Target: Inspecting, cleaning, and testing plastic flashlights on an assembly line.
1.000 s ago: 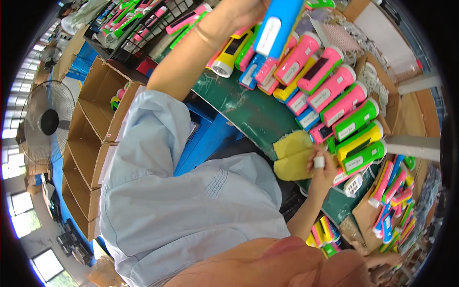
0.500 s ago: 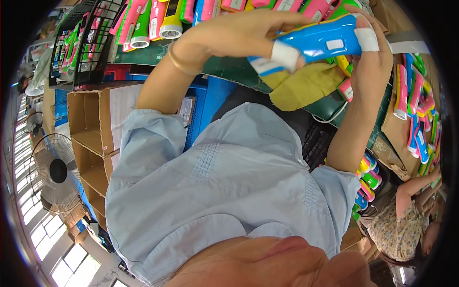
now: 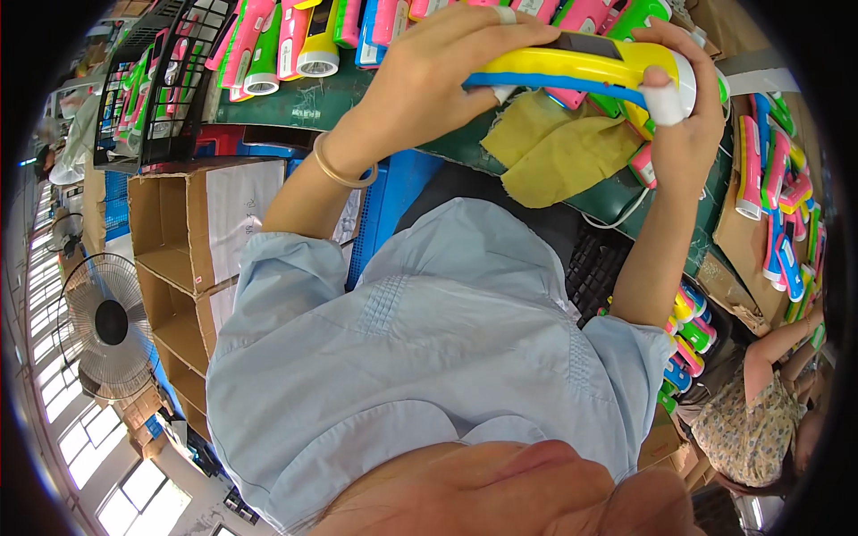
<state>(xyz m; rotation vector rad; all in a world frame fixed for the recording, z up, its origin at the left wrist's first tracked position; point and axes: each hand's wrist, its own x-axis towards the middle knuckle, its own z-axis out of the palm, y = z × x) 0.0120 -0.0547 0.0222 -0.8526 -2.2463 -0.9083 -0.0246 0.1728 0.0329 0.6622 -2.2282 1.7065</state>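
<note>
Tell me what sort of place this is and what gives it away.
Probably a small factory or assembly workshop: a yellow-and-blue flashlight is being held, many similar flashlights crowd the green worktable, and open cardboard boxes stand beside it.

Gap between forearms, held flashlight across

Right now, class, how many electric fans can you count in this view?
2. A large fan stands at the left, beside the cardboard compartments; a smaller-looking fan shows above it, near the picture's left rim. Others may be hidden in the background.
</note>
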